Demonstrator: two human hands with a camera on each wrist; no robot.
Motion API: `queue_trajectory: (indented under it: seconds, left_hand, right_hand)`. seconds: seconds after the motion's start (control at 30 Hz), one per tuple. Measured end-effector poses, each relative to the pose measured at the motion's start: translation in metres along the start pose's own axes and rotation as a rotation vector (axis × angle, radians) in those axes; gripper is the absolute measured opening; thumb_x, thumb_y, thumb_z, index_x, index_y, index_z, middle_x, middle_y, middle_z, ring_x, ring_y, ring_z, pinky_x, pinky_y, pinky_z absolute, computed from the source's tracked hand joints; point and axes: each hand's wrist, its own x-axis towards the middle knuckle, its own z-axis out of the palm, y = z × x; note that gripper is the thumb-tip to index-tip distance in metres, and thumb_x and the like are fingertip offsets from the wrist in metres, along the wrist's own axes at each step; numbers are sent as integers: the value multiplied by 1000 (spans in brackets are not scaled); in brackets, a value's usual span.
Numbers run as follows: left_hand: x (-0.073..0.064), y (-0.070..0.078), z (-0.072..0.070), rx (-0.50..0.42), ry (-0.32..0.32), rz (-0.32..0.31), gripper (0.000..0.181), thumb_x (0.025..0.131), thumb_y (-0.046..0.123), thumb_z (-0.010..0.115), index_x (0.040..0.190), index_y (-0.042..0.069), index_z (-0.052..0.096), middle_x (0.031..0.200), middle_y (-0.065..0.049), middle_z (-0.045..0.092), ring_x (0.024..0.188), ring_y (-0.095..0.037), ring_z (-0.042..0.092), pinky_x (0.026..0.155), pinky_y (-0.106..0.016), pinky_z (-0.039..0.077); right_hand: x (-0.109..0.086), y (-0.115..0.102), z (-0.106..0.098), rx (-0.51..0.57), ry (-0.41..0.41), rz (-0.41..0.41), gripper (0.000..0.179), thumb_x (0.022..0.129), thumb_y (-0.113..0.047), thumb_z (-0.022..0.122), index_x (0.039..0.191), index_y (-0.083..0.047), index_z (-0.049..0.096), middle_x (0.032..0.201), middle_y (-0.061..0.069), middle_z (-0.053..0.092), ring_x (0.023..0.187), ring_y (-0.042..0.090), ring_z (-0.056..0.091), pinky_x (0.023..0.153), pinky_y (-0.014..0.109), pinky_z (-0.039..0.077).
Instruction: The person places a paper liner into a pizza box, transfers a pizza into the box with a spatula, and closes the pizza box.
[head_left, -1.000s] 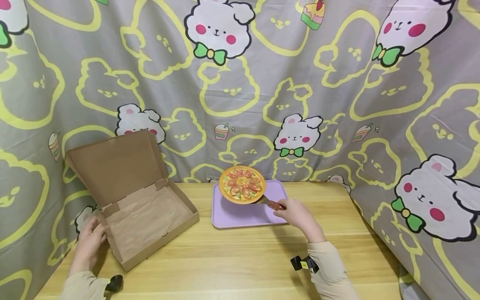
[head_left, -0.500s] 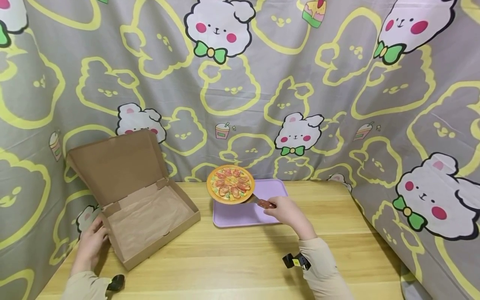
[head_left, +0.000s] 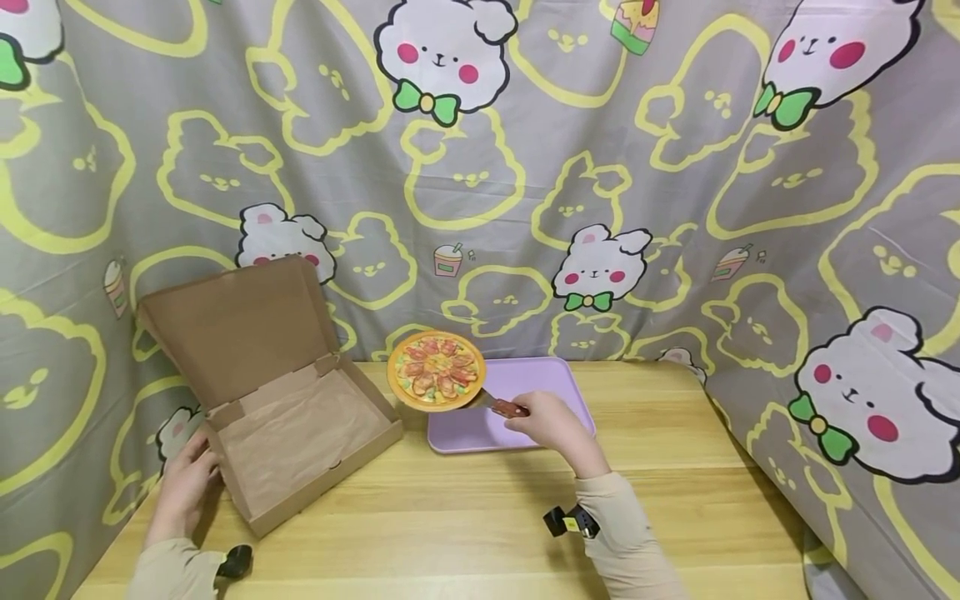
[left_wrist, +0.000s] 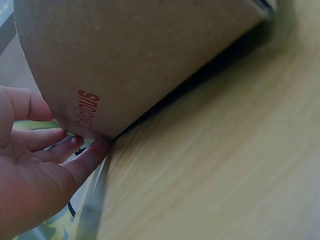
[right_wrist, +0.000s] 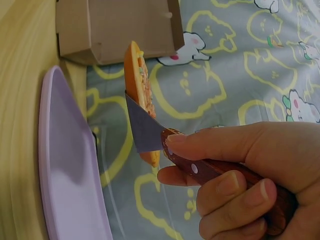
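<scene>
My right hand [head_left: 551,421] grips the wooden handle of a spatula [head_left: 510,407], its thumb along the handle. On the metal blade [right_wrist: 145,127] lies a toy pizza [head_left: 437,371] with an orange rim, raised above the table and overlapping the left end of a lilac tray [head_left: 517,433] in the head view. To the left stands a brown cardboard pizza box [head_left: 363,462], lid up, with crumpled brown paper inside. Beside its left wall is my left hand [head_left: 183,483]. In the left wrist view, extended fingers [left_wrist: 92,156] touch the lower corner of the box, near red lettering.
The wooden table [head_left: 450,525] extends in front of the box and tray. A grey patterned curtain [head_left: 480,192] hangs behind the table and along both sides. The raised lid [head_left: 240,325] leans back near it.
My right hand has carried the spatula and pizza leftward, from over the tray toward the box. The left hand stays beside the box, almost unmoved.
</scene>
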Motion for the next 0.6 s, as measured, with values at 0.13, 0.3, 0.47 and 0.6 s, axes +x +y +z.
queue_trajectory:
  seconds: [0.13, 0.3, 0.47, 0.6]
  left_hand:
    - [-1, 0, 0, -35, -6, 4, 69, 98, 5, 40, 154, 2, 0, 163, -18, -2, 91, 25, 45, 76, 1, 40]
    - [1, 1, 0, -36, -4, -6, 70, 98, 5, 41, 154, 3, -1, 162, -18, -3, 90, 25, 44, 76, 1, 40]
    - [1, 1, -1, -41, -7, -11, 70, 98, 4, 41, 155, 4, -1, 163, -17, -3, 91, 24, 44, 77, 1, 39]
    - [0, 1, 0, -37, -15, -2, 69, 99, 6, 40, 155, 3, -1, 163, -18, -2, 94, 23, 45, 77, 0, 40]
  right_hand:
    - [3, -8, 5, 6, -3, -35, 11, 85, -23, 72, 82, -14, 68, 67, -4, 56, 61, 12, 47, 57, 26, 37]
    - [8, -19, 11, 3, -10, -73, 11, 85, -23, 71, 81, -13, 67, 66, -4, 56, 61, 12, 46, 56, 26, 37]
    - [14, -32, 17, -2, -23, -108, 10, 85, -22, 71, 82, -13, 69, 68, -3, 58, 62, 12, 47, 58, 27, 39]
    - [18, -43, 22, 2, -31, -133, 10, 85, -21, 71, 82, -12, 69, 68, -3, 59, 62, 12, 48, 58, 27, 40]
